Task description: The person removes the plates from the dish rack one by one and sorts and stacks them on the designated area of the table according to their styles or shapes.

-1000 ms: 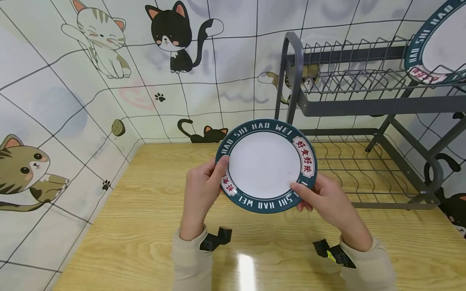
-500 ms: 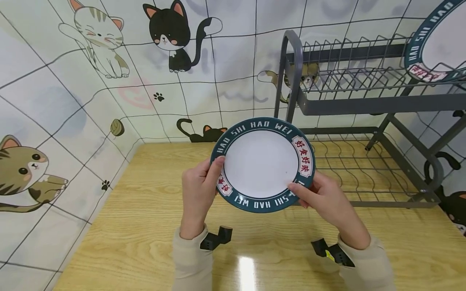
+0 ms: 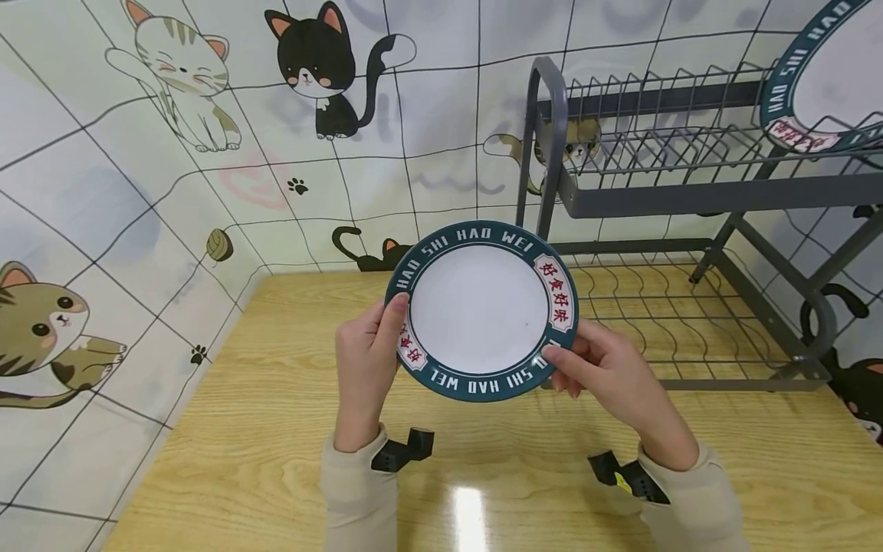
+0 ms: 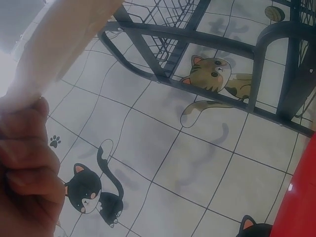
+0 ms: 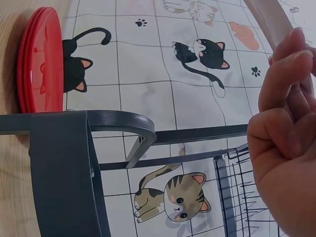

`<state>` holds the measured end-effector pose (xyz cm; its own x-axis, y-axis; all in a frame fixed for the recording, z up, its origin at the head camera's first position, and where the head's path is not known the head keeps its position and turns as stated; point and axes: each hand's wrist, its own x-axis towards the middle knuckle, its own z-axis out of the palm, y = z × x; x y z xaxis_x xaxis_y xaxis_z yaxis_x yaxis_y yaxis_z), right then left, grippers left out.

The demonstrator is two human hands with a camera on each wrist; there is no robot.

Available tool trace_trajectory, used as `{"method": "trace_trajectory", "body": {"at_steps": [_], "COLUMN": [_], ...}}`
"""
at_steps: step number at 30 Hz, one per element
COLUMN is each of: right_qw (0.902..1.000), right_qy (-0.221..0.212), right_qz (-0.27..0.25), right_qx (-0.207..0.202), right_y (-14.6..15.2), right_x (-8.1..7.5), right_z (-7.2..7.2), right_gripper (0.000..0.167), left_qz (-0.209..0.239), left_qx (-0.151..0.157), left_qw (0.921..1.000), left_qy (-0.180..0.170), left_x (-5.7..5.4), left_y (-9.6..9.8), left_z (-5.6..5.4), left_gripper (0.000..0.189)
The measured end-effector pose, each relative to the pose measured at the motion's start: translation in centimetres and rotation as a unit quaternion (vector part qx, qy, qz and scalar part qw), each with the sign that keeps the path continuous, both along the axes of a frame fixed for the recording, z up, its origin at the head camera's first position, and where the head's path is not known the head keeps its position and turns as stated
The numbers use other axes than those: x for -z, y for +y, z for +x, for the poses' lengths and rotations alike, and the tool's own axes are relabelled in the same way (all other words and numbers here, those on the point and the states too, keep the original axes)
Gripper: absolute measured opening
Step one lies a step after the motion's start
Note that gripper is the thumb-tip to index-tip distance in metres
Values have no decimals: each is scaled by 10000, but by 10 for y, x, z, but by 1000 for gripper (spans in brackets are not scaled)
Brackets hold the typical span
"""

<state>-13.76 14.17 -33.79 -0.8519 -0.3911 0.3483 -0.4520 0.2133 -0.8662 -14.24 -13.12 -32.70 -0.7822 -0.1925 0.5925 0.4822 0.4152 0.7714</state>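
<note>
Both hands hold a round white plate (image 3: 476, 307) with a dark green rim, white lettering and red Chinese characters. It is tilted towards the head camera above the table. My left hand (image 3: 366, 356) grips the left rim with its thumb on top; curled fingers (image 4: 29, 148) show beneath in the left wrist view. At the lower right rim, my right hand (image 3: 614, 379) pinches the plate between thumb and fingers. A stack of red plates (image 5: 44, 59) lies on the table in the right wrist view. In the head view, the held plate hides this stack.
A grey two-tier dish rack (image 3: 676, 201) stands at the right on the wooden table (image 3: 248, 429). Another green-rimmed plate (image 3: 838, 84) stands upright in its top tier. A tiled wall (image 3: 441, 115) with printed cats closes off the back and left.
The held plate and both hands have shifted a little to the left, away from the rack. Both hands keep their grip on the rim.
</note>
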Motion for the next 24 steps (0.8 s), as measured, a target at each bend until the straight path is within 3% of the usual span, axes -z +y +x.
{"method": "trace_trajectory", "body": {"at_steps": [13, 24], "right_qw": [9995, 9982], "right_qy": [52, 130], "right_qz": [304, 537], "right_qx": [36, 230], "right_y": [1, 0], "right_x": [1, 1], "right_z": [-2, -2], "right_gripper": [14, 17], "left_qz": [221, 268], "left_qx": [-25, -124], "left_qw": [9994, 9992], "left_qy": [-264, -258], "left_x": [2, 2], "left_y": [-3, -5], "left_z": [-2, -1], "left_gripper": [36, 36]}}
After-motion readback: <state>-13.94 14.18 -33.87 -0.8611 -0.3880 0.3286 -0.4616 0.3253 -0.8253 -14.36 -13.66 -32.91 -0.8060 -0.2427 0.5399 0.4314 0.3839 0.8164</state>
